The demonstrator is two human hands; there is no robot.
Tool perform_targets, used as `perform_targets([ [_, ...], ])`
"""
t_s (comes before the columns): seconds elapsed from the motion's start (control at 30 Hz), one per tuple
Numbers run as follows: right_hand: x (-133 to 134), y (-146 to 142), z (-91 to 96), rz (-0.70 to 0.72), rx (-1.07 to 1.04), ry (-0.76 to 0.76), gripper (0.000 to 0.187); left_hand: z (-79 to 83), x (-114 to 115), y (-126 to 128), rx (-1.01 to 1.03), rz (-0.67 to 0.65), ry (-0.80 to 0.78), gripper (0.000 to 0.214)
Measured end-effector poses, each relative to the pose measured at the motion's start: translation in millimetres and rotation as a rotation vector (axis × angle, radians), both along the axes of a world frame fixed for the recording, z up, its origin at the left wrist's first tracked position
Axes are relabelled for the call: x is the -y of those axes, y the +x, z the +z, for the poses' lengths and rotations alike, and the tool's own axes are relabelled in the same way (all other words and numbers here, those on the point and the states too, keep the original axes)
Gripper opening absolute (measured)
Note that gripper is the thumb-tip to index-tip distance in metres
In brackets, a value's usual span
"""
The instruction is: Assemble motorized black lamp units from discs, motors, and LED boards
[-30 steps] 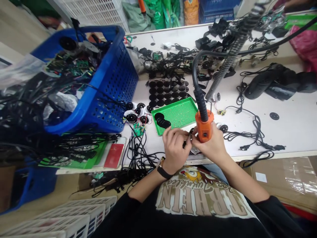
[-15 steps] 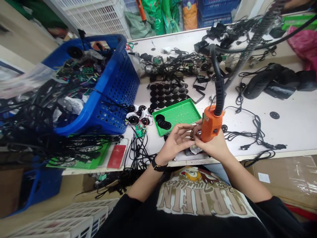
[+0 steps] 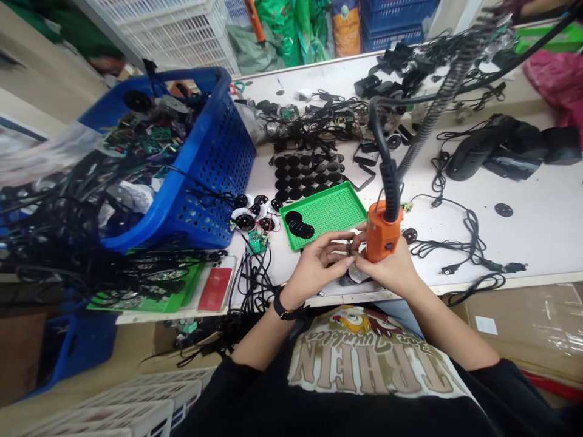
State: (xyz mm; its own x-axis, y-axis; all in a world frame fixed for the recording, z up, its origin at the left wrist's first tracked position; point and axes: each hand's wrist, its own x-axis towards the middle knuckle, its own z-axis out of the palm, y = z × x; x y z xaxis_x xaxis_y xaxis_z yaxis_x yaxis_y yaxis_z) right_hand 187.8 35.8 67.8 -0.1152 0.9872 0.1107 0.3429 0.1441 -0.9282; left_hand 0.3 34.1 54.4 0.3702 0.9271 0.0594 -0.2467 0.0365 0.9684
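Observation:
My right hand (image 3: 389, 264) is wrapped round an orange electric screwdriver (image 3: 382, 233) that hangs upright from a black cable. Close beside it, my left hand (image 3: 321, 264) has its fingers curled and its thumb pinched near the screwdriver's lower end. Whatever sits between those fingertips is too small and too hidden to name. Under both hands, at the table's front edge, lies a partly covered piece with a silvery, clear-looking surface (image 3: 357, 274). Just beyond my left hand is a green perforated tray (image 3: 337, 209), with several black discs (image 3: 300, 227) in its left part.
A blue basket (image 3: 218, 158) heaped with circuit boards and cables stands at the left. Rows of black discs (image 3: 307, 176) lie behind the tray. Black cables (image 3: 473, 237) and dark housings (image 3: 496, 149) lie to the right. A coiled spring hose (image 3: 426, 124) slants down beside the screwdriver's cable.
The screwdriver and my right hand have shifted slightly left and down, and its cable now bends further left. My left hand stays almost in place.

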Motion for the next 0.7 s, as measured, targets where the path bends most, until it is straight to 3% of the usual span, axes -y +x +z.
perform_targets([
  [0.4, -1, 0, 0.1, 0.029, 0.013, -0.007, 0.021, -0.9, 6, 0, -0.114, 0.151, -0.046, 0.036],
  [0.6, -5, 6, -1.3, 0.009, -0.017, 0.016, 0.032, 3.8, 2, -10, 0.086, 0.214, -0.109, 0.033],
  [0.7, -6, 11, 2.9, -0.04, 0.021, 0.031, 0.027, 13.0, -1, -17, 0.232, 0.142, -0.248, 0.038],
])
